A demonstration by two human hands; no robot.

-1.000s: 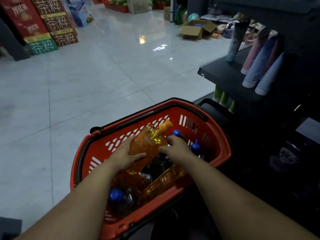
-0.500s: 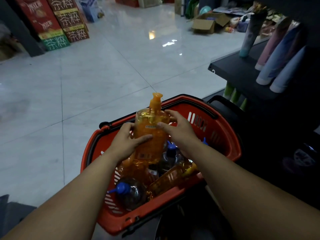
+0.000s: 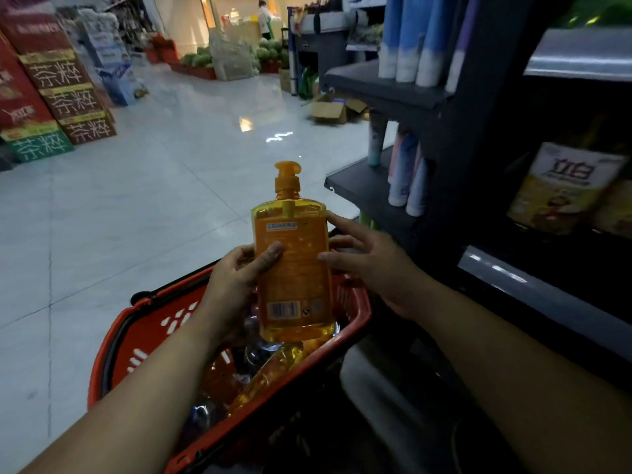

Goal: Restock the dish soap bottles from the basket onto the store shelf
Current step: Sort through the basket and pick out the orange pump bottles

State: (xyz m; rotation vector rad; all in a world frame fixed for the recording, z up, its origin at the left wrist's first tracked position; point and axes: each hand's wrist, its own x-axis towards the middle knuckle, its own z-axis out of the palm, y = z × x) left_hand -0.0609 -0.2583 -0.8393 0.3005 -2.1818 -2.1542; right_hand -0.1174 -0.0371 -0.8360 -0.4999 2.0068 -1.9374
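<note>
Overall, a dim shop aisle with a pale glossy tiled floor (image 3: 143, 206) filling most of the view, light glare reflecting mid-floor. Dark store shelf (image 3: 441, 94) unit stands at right, several tiers; upper tier carries upright blue-and-white tubes (image 3: 407, 39), the tier under it pink and blue tubes (image 3: 407, 179) standing cap-down. Further right, a recessed shelf bay holds a yellow-white pouch (image 3: 561, 186) with printed characters, blurred. Stacked red and green printed cartons (image 3: 51, 97) line the far left wall. An open cardboard box (image 3: 331, 109) sits on the floor near the shelf end. Produce piles and a person in the far background, too small to detail.

Red plastic basket (image 3: 143, 336) with slotted walls sits low centre, just beside the shelf base. It holds several orange and clear bottles (image 3: 263, 371) lying jumbled; count unclear.

Orange dish soap bottle (image 3: 294, 268) with pump top is held upright above the basket, back label and barcode facing the camera. Left hand (image 3: 236, 282) clamps its left edge, thumb across the label. Right hand (image 3: 369, 261) has fingers spread, fingertips touching the bottle's right edge, palm off it. Both forearms reach in from the bottom, crossing over the basket rim and hiding part of its contents.
</note>
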